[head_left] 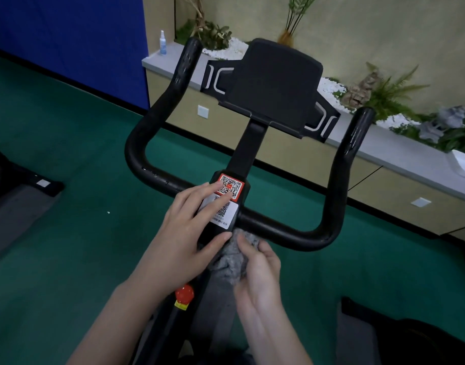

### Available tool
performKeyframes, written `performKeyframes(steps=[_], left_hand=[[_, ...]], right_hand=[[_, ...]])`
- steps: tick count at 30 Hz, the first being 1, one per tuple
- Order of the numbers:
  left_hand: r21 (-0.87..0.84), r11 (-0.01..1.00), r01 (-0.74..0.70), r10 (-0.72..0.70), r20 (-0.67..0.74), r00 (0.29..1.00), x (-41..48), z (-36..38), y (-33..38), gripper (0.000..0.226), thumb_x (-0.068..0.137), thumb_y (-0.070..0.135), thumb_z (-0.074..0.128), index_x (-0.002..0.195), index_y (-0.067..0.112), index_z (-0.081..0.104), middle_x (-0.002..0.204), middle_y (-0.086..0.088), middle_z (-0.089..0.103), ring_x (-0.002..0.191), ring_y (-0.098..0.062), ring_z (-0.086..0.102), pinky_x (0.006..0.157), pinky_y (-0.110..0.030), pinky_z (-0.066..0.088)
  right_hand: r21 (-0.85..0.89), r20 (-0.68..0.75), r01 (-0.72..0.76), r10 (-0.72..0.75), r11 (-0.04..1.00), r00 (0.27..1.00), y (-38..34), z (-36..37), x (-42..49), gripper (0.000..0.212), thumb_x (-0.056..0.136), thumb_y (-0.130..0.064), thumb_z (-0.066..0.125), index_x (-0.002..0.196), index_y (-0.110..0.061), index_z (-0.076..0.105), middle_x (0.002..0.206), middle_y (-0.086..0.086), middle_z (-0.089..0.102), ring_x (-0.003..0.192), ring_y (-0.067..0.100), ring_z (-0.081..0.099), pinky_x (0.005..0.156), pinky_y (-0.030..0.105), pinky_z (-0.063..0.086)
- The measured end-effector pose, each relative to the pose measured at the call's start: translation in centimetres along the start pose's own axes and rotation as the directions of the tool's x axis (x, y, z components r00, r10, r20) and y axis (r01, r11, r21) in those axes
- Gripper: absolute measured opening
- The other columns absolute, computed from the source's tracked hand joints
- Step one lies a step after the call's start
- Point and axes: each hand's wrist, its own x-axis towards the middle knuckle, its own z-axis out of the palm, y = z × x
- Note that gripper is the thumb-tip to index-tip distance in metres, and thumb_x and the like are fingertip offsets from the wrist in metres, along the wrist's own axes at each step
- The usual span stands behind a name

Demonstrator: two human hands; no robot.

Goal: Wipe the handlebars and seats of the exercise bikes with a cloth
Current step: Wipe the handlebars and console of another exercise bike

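Over on the far left, a dark piece of equipment (pixel 20 180) sat at the frame edge, with loads of open green floor (pixel 76 133) between it and the black handlebars (pixel 157 177). A small spray bottle (pixel 162 42) stood on the grey ledge (pixel 379 146) along the far wall. The left hand (pixel 185 230) lay flat on the centre clamp, fingers spread apart, fingertips covering part of the QR stickers (pixel 227 200): one red-bordered, one white, print way too small to read. Just below it was a red knob (pixel 184 294) on the frame. Right beside that hand, the right hand (pixel 259 272) had its fingers clamped on the grey cloth (pixel 235 255), bunched up against the near bar next to the clamp. A black tablet holder (pixel 275 83) rose above the middle. More clear floor on the right, then another dark machine (pixel 400 335) at the near right corner.
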Motion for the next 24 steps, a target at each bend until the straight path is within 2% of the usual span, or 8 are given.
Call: performKeyframes(steps=[3,6,10,15,17,19,21,24], left_hand=[[0.006,1.000,-0.006,0.006,0.002,1.000,0.0,0.1,-0.1,0.057,0.089,0.043,0.052,0.141,0.022,0.043,0.149,0.010,0.032,0.137,-0.013,0.027,0.112,-0.040,0.029],[0.016,1.000,-0.009,0.009,-0.006,1.000,0.0,0.2,-0.1,0.057,0.089,0.042,0.052,0.141,0.022,0.043,0.149,0.010,0.032,0.137,-0.014,0.027,0.113,-0.040,0.028],[0.068,0.997,-0.035,0.039,-0.068,0.997,0.3,0.4,0.7,0.052,0.088,0.035,0.059,0.136,0.014,0.050,0.143,0.000,0.041,0.134,-0.021,0.034,0.109,-0.044,0.032],[0.131,0.985,-0.110,0.118,-0.060,0.991,2.1,1.5,2.9,0.042,0.087,0.036,0.061,0.123,0.014,0.060,0.127,0.003,0.056,0.129,-0.017,0.041,0.109,-0.034,0.029],[0.137,0.984,-0.113,0.119,-0.038,0.992,2.4,2.0,2.8,0.040,0.087,0.036,0.062,0.120,0.014,0.062,0.122,0.004,0.058,0.127,-0.017,0.043,0.109,-0.033,0.028],[0.142,0.985,-0.101,0.106,-0.028,0.994,2.3,2.2,2.6,0.038,0.086,0.035,0.062,0.118,0.014,0.063,0.120,0.004,0.059,0.126,-0.017,0.044,0.109,-0.032,0.027],[0.141,0.985,-0.100,0.104,-0.028,0.994,2.3,2.2,2.5,0.035,0.086,0.034,0.062,0.115,0.014,0.064,0.119,0.005,0.059,0.125,-0.016,0.045,0.109,-0.032,0.028],[0.123,0.987,-0.104,0.109,-0.030,0.994,2.4,2.2,2.5,0.031,0.086,0.031,0.063,0.111,0.014,0.066,0.118,0.005,0.059,0.125,-0.016,0.046,0.107,-0.032,0.029]], right_hand=[[-0.018,-0.006,-0.025,0.025,1.000,1.000,-0.5,-1.0,0.1,0.019,0.081,0.006,0.063,0.100,0.005,0.064,0.089,0.019,0.070,0.065,0.022,0.067,0.061,0.030,0.056],[-0.023,-0.061,0.028,-0.030,0.999,0.998,-1.3,-3.5,0.0,0.039,0.075,-0.001,0.066,0.111,0.013,0.059,0.094,0.026,0.062,0.059,0.023,0.059,0.053,0.027,0.052],[-0.035,-0.036,0.053,-0.054,0.998,0.998,-1.2,-4.1,-0.2,0.044,0.074,-0.006,0.067,0.111,0.015,0.057,0.086,0.023,0.062,0.054,0.022,0.060,0.050,0.026,0.052],[-0.100,-0.019,0.011,-0.013,0.995,1.000,-1.2,-3.5,-1.0,0.027,0.084,-0.005,0.065,0.105,0.012,0.063,0.073,0.017,0.066,0.056,0.024,0.062,0.053,0.029,0.052],[-0.085,-0.054,0.080,-0.084,0.993,0.995,-2.0,-4.7,-1.3,0.026,0.082,-0.003,0.066,0.103,0.012,0.063,0.075,0.020,0.068,0.057,0.024,0.065,0.055,0.030,0.054],[-0.084,-0.165,0.191,-0.203,0.978,0.965,-2.2,-5.5,-1.4,0.022,0.080,-0.001,0.067,0.099,0.010,0.063,0.086,0.025,0.071,0.070,0.030,0.068,0.071,0.038,0.056],[-0.159,-0.267,0.342,-0.374,0.926,0.888,-1.6,-5.3,-1.2,0.013,0.080,0.002,0.069,0.092,0.002,0.066,0.089,0.021,0.071,0.080,0.031,0.068,0.084,0.047,0.055],[-0.383,-0.228,0.502,-0.607,0.775,0.762,-0.3,-4.2,-0.9,0.017,0.077,0.001,0.073,0.086,-0.013,0.068,0.085,0.006,0.072,0.083,0.022,0.068,0.084,0.042,0.055]])
